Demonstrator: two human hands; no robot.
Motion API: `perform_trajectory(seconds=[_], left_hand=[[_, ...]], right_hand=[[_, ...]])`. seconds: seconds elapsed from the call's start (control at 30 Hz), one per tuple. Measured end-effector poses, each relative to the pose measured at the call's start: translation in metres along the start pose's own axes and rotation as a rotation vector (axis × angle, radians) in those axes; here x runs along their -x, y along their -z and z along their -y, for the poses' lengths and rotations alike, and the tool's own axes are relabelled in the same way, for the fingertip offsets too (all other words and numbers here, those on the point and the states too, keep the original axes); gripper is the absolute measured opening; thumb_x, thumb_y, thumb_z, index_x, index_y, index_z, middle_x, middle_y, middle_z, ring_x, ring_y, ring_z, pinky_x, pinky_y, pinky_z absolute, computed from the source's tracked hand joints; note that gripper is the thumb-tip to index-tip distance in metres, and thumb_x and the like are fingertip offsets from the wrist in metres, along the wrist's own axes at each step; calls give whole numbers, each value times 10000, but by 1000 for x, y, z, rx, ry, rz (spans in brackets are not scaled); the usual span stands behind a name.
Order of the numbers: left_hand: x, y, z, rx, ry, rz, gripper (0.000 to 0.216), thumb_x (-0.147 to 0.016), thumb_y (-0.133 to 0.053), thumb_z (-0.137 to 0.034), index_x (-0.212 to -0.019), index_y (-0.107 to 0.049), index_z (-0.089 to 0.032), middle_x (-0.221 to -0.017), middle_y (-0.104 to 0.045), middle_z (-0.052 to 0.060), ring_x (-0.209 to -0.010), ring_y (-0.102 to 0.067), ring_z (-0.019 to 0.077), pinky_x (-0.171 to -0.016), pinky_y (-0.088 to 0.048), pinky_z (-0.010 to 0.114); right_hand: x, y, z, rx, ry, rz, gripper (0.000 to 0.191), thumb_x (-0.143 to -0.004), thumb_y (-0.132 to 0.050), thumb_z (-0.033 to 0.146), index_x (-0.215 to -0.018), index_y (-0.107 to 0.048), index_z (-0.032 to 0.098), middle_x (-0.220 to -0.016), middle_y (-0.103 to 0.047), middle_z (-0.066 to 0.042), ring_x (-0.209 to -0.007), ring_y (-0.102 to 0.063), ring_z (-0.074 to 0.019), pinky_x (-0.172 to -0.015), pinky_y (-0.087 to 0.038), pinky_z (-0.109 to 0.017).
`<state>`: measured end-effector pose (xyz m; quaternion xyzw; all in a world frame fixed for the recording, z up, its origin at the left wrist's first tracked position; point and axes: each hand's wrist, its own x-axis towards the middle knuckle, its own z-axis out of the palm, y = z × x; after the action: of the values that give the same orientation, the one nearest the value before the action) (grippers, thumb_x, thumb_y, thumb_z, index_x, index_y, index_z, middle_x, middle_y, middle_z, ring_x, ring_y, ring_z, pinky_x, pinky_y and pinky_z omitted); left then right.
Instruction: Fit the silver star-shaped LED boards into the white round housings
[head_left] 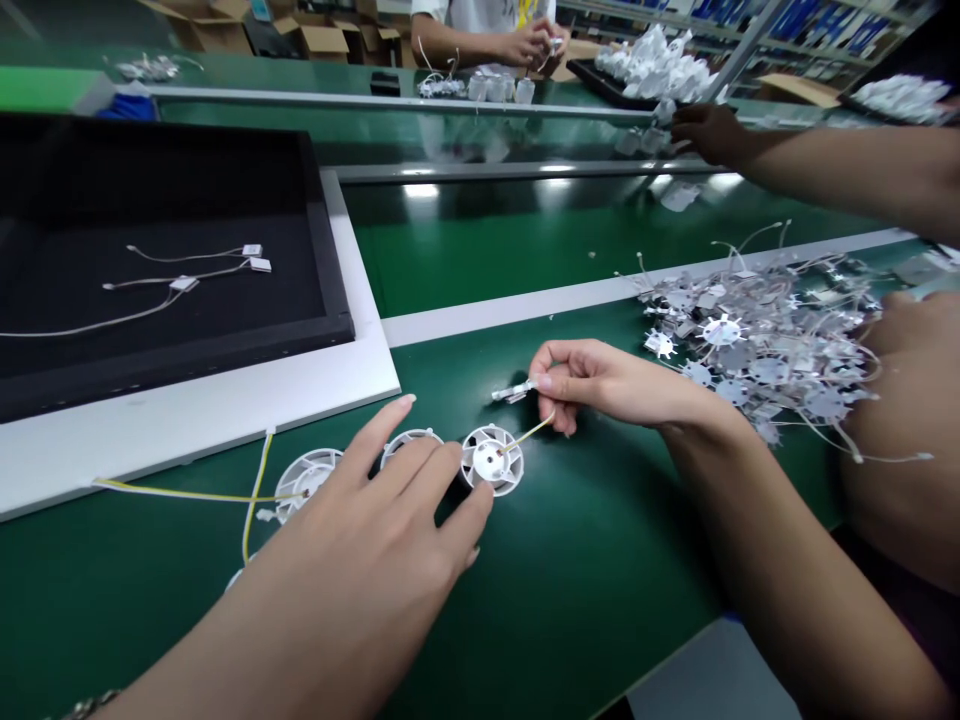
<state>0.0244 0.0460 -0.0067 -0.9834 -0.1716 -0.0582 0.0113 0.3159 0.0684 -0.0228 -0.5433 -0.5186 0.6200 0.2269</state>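
Note:
My left hand [397, 520] spreads palm down over a row of white round spoked housings. Its fingertips reach the rim of the rightmost housing [491, 460]; whether they grip it I cannot tell. Part of the middle housing [411, 440] shows behind the fingers, and the left housing [311, 475] is partly covered by the hand. My right hand [577, 385] pinches a small white slim piece [513, 392], held above the table. A yellow-and-white wire [529, 432] runs from the rightmost housing to the right hand's lower fingers.
A pile of star-shaped metallic pieces with wires [757, 350] lies at right. At left, a black tray [150, 360] on a white board [360, 365] holds a few wired pieces. Another person's arm [817, 165] reaches in at upper right; a co-worker's hands [536, 45] work across the bench.

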Motion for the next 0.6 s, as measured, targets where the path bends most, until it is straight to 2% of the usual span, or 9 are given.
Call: perform_trajectory(seconds=[0.07, 0.17, 0.3, 0.4, 0.5, 0.6], left_hand=[[1, 0, 1, 0, -7, 1, 289, -944, -674, -312, -1222, -700, -239, -1105, -681, 86, -1073, -614, 303, -1227, -146, 554], [2, 0, 2, -5, 1, 6, 279, -956, -656, -312, -1221, -703, -238, -1119, -677, 92, -1097, -613, 303, -1237, -133, 552], [1, -1, 1, 25, 34, -13, 285, -1018, -502, -310, -1214, -701, -257, -1117, -664, 98, -1155, -598, 312, -1224, -184, 571], [0, -1, 1, 15, 30, -34, 347, -1048, -409, -318, -1215, -705, -246, -1122, -656, 112, -1192, -586, 326, -1210, -225, 587], [-2, -2, 1, -7, 31, -54, 389, -1067, -365, -310, -1213, -717, -232, -1054, -664, 112, -1139, -612, 320, -1198, -264, 592], [-3, -2, 1, -2, 34, -74, 418, -1079, -331, -308, -1186, -726, -225, -1035, -671, 112, -1120, -624, 319, -1180, -297, 597]], right_hand=[[1, -6, 1, 120, 19, -45, 318, -922, -692, 458, -898, -525, 189, -690, -657, 13, -547, -602, -111, -516, -493, -234], [5, -21, 5, 411, 50, -201, 166, -1006, -536, 336, -913, -513, 200, -737, -621, 6, -583, -554, -122, -536, -437, -248], [10, -35, 8, 766, 194, -367, 123, -1046, -430, 261, -933, -459, 220, -761, -596, 6, -622, -494, -143, -582, -353, -269], [14, -38, 9, 876, 244, -346, 115, -1050, -401, 214, -936, -402, 229, -759, -574, 10, -599, -461, -147, -584, -324, -281], [18, -36, 8, 949, 195, -309, 126, -1038, -399, 182, -923, -392, 233, -740, -566, 13, -577, -445, -155, -573, -306, -292], [20, -29, 8, 959, 192, -335, 105, -1035, -430, 215, -932, -448, 224, -814, -635, -14, -656, -536, -174, -594, -336, -293]])
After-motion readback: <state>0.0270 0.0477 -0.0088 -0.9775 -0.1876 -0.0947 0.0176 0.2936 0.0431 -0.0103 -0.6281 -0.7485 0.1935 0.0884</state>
